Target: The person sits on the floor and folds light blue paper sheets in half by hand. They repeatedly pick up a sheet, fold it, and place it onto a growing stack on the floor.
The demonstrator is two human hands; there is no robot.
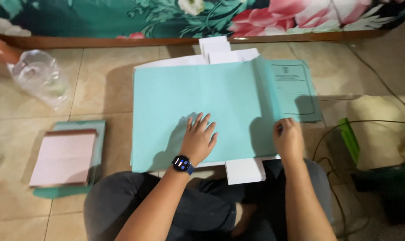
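A large light-teal paper cover (202, 111) lies spread on the tiled floor in front of my crossed legs. My left hand (199, 138), with a dark watch on the wrist, rests flat on it with fingers apart. My right hand (288, 139) pinches the cover's right part near its fold, where a printed teal flap (296, 89) lies to the right. White sheets (220, 51) stick out from under the cover at the far edge, and a white sheet (245, 170) shows at the near edge.
A pink-paged pad on a teal cover (65, 157) lies at the left. A clear plastic bag (38, 76) sits far left. A green object (349, 137) and dark cables (381, 80) lie at the right. A floral cloth (202, 15) hangs along the back.
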